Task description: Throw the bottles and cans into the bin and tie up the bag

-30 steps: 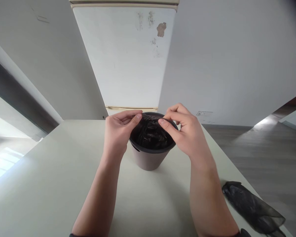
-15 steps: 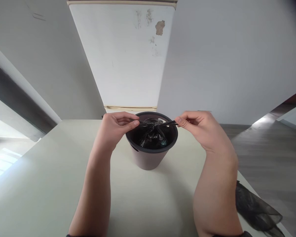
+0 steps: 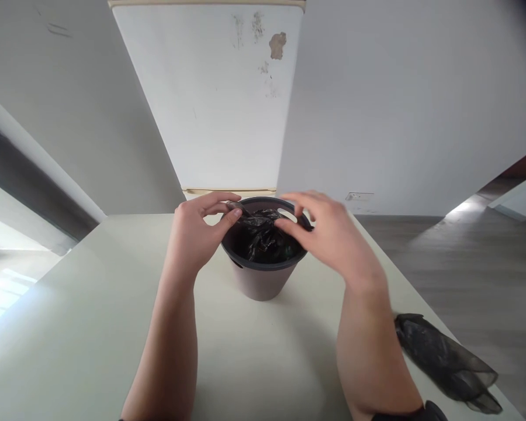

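Left hand [image 3: 198,233] has a bit of the bag [image 3: 263,241] pinched over the bin [image 3: 263,285]. Right hand [image 3: 328,234] looks loose, thumb and fingers apart, right by the bag.

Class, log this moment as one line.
left hand: pinching black bag; right hand: open, near bag; bin: upright on table; dark plastic: table's right edge

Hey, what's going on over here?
A person's left hand pinches part of a crumpled black plastic bag inside a tapered, dark-rimmed, grey-brown bin. The right hand is at the bag too; whether it grips is unclear. The bin stands upright on a pale table; another dark, translucent plastic bag lies to the right.
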Motion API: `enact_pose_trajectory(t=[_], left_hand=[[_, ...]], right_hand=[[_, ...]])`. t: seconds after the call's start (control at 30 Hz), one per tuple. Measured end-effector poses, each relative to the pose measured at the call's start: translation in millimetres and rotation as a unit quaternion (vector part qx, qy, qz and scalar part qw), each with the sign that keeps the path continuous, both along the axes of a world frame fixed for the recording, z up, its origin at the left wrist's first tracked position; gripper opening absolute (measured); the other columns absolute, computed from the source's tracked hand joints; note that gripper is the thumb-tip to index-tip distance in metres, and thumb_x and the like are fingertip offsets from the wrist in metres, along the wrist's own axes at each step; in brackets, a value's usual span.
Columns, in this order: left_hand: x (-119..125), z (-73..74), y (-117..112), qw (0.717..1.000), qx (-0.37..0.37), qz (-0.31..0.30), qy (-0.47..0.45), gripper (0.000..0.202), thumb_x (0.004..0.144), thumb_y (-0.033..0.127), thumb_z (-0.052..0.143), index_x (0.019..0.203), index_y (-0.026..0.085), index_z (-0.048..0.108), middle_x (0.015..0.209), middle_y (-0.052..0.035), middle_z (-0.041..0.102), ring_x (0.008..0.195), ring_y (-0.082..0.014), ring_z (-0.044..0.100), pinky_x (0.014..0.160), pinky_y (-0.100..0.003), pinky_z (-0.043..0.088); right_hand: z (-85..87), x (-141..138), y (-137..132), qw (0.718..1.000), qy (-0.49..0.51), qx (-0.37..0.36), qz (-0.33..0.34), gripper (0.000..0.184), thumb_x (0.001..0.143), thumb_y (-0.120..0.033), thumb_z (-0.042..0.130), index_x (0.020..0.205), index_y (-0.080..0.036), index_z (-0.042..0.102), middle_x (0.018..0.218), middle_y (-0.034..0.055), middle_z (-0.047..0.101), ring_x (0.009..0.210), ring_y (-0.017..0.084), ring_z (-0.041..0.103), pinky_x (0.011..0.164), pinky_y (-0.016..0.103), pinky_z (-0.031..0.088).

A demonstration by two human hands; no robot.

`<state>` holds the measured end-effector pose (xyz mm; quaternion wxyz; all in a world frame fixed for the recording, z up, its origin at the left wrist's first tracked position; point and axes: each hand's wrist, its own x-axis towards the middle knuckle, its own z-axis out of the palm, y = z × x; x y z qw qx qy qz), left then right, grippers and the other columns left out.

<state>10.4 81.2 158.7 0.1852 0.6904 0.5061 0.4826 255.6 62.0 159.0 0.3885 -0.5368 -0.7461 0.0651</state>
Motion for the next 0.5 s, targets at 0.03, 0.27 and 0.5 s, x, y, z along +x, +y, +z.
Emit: enact_pose_trajectory(t=[0.03,0.27,0.5], left_hand=[[0,2.0,-3,1.000,0.000,-0.006,0.004,0.018,0.091,0.026,0.080,0.108,0.031,0.084,0.098,-0.0003,0.083,0.105,-0.0260,0.078,0.101,-0.041,0.059],[0,11.3,-18,0.990,0.117,0.058,-0.055,0.025,0.094,0.035,0.080,0.118,0.028,0.079,0.118,-0.0035,0.080,0.105,-0.0255,0.077,0.098,-0.044,0.063],[-10,19.6,-29,0.991,0.086,0.078,-0.058,0.016,0.095,0.034,0.076,0.111,0.029,0.078,0.110,-0.0012,0.079,0.102,-0.0240,0.077,0.099,-0.043,0.062]], right_hand=[[-1.4,-7,1,0.999,-0.011,-0.020,0.031,0.029,0.094,-0.033,0.075,0.123,-0.029,0.078,0.092,0.0030,0.073,0.081,0.021,0.062,0.077,0.035,0.046],[-4.7,-18,7,0.994,0.076,-0.050,0.063,0.026,0.092,-0.013,0.057,0.089,-0.025,0.080,0.090,0.0011,0.076,0.080,0.019,0.065,0.075,0.033,0.047],[5.2,-26,6,0.944,0.315,0.096,-0.009,0.021,0.099,-0.034,0.063,0.102,-0.021,0.079,0.092,0.0046,0.074,0.090,0.024,0.069,0.077,0.035,0.053]])
